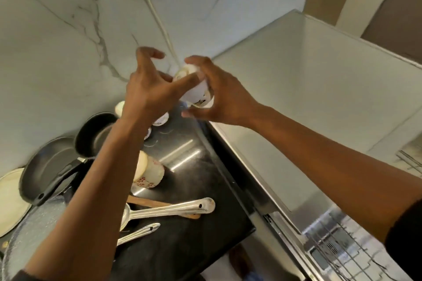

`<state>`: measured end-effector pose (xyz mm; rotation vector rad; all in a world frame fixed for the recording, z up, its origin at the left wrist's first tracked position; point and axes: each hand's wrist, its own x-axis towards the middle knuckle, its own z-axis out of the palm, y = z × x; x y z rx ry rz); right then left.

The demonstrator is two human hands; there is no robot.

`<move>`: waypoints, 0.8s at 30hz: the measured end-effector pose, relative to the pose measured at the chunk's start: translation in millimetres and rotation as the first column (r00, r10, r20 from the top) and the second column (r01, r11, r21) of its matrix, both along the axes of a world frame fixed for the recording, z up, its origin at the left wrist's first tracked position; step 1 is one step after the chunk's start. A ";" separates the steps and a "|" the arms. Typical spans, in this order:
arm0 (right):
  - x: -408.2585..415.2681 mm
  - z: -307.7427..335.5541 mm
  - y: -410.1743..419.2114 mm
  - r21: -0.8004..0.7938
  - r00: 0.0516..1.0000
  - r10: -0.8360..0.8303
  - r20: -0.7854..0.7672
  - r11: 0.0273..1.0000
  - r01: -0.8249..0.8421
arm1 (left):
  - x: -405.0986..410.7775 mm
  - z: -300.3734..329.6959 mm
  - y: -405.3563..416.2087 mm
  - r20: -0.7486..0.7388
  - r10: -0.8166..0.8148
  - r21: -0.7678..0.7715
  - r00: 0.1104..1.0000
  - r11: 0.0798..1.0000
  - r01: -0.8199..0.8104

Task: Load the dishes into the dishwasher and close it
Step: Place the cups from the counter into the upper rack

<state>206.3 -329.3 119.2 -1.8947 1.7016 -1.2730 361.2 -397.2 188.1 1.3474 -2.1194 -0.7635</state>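
Dark bench (182, 246) against marble wall, pans (52, 166) at left edge, ladles (169, 209) near front. White cup (196, 89) held up over bench's back edge: right grip (219, 98) curled round it, left grip (146, 89) fingers spread, thumb touching cup. Dishwasher rack (342, 248) at right.

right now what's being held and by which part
A white patterned cup, tilted, gripped round its side by the right hand. The left hand touches it with a finger.

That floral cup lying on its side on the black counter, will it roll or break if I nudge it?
The floral cup lies on its side, so a nudge would probably roll it across the smooth counter. It looks ceramic, so likely rigid and chippable. Its glazed surface may be slippery.
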 end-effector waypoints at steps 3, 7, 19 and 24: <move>-43.3 7.8 52.0 -0.081 0.989 -0.146 0.011 0.986 0.147 | -47.0 1.2 36.8 -0.068 -0.144 0.002 0.987 0.989 0.145; -100.5 -6.3 143.3 -0.071 0.935 -0.350 0.065 0.933 0.354 | -113.1 -18.0 98.3 -0.152 -0.320 0.048 0.935 0.943 0.331; -185.6 -157.3 399.6 0.094 0.599 -0.784 0.163 0.617 0.781 | -211.6 -189.4 335.8 -0.321 -0.658 -0.300 0.681 0.753 0.586; -186.2 -250.8 430.0 0.273 0.580 -0.804 0.133 0.592 0.758 | -217.1 -301.9 364.0 -0.047 -0.632 0.085 0.774 0.769 0.633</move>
